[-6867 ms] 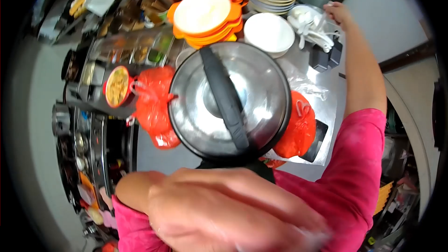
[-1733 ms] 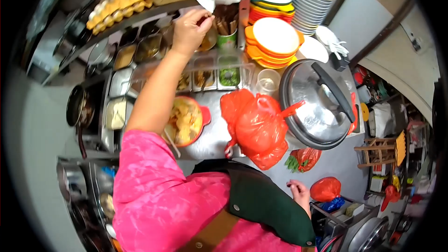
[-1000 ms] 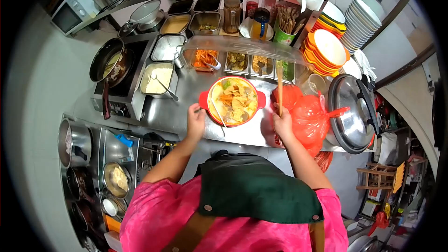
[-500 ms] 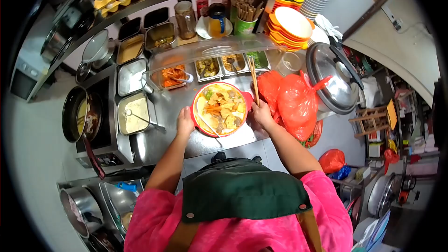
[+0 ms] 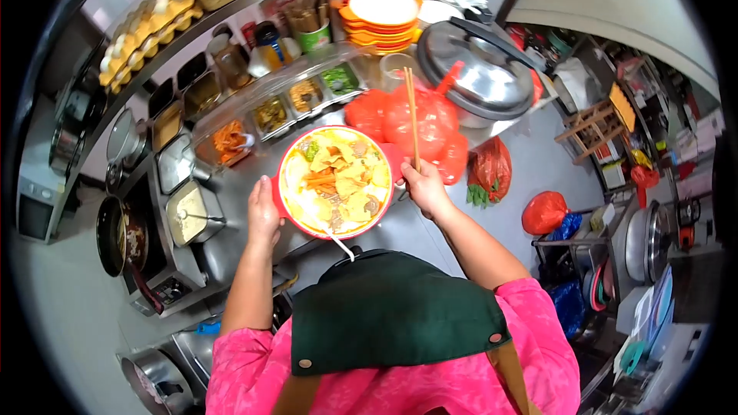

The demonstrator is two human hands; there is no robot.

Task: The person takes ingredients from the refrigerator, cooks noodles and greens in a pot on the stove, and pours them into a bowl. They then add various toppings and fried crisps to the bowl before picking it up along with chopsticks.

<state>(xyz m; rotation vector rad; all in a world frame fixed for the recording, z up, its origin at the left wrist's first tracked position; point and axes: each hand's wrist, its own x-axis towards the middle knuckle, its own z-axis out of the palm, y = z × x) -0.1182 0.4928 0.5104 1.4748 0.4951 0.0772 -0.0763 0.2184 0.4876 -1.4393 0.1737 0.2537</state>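
A red-rimmed bowl [image 5: 336, 181] full of soup with yellow pieces, orange strips and some greens is held up in front of the apron. My left hand [image 5: 264, 214] grips its left handle. On the other side my right hand [image 5: 423, 187] holds the right handle together with a pair of wooden chopsticks [image 5: 413, 115], which point upward. A white spoon [image 5: 340, 247] leans over the near rim. Red plastic bags [image 5: 419, 127] sit on the counter just beyond my right hand.
Food trays [image 5: 270, 115] under a clear cover stand behind the bowl. A large lidded pot [image 5: 480, 69] and stacked orange bowls [image 5: 382, 9] are at the back right. A frying pan [image 5: 121, 235] rests on the stove at left. Another red bag [image 5: 545, 213] is at the lower right.
Both hands came down to the bowl's handles, and the right one now has chopsticks. Since the last frame the bowl has risen closer to the body, while the view has turned rightward.
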